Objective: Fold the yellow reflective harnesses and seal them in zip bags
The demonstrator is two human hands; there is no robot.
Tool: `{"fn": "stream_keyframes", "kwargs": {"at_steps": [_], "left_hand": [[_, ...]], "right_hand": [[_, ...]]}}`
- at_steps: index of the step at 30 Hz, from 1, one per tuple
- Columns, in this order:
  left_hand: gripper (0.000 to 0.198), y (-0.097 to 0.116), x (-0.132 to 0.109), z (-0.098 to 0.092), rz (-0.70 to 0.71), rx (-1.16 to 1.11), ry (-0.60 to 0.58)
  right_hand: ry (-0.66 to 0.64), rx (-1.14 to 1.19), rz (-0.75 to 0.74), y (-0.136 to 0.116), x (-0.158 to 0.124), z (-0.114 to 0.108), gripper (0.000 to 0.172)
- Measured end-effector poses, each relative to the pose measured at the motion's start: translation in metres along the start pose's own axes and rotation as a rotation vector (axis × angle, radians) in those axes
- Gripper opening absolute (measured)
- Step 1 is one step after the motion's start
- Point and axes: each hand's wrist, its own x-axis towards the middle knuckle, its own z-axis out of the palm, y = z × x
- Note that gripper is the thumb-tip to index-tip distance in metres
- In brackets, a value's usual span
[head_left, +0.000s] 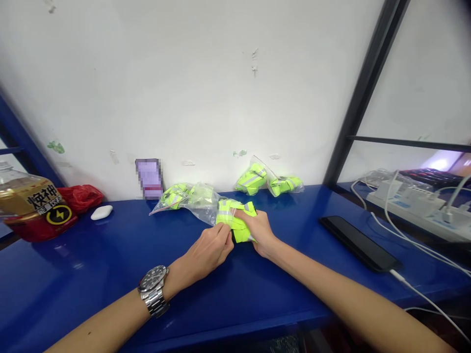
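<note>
Between both hands point(212, 246) point(262, 230), neon-yellow bundle point(239, 229), clear plastic point(204, 212) alongside

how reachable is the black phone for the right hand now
Probably yes: nothing seems to stand between the right hand and the black phone, though that hand grips the yellow fabric.

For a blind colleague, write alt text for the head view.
The right hand grips a silver-striped neon-yellow bundle over a blue table, the left hand closed at its lower-left edge beside clear plastic. Similar bagged bundles rest behind, near a white wall; a bottle stands left, a black phone lies right.
</note>
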Motion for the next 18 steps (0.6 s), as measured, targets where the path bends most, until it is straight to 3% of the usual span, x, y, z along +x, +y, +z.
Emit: {"fn": "stream_keyframes", "kwargs": {"at_steps": [3, 6, 9, 11, 14, 18], "left_hand": [[0.021, -0.007, 0.001, -0.016, 0.071, 0.093, -0.041], [0.021, -0.019, 0.001, -0.038, 0.143, 0.213, 0.058], [0.076, -0.029, 0.002, -0.05, 0.168, 0.321, 0.068], [0.09, -0.033, 0.005, -0.051, 0.186, 0.362, 0.014], [0.078, -0.034, 0.008, -0.049, 0.176, 0.369, -0.006], [0.072, -0.036, 0.006, -0.044, 0.161, 0.274, -0.009]], "right_hand": [[-0.105, -0.034, 0.031, -0.007, 0.0, -0.003, 0.035], [-0.186, -0.091, 0.042, -0.016, 0.0, -0.009, 0.036], [-0.294, -0.154, 0.072, -0.02, -0.001, -0.012, 0.035], [-0.401, -0.165, 0.104, -0.021, -0.004, -0.012, 0.032], [-0.485, -0.18, 0.163, -0.024, -0.009, -0.012, 0.036], [-0.394, -0.226, 0.162, -0.027, -0.014, -0.011, 0.041]]}}
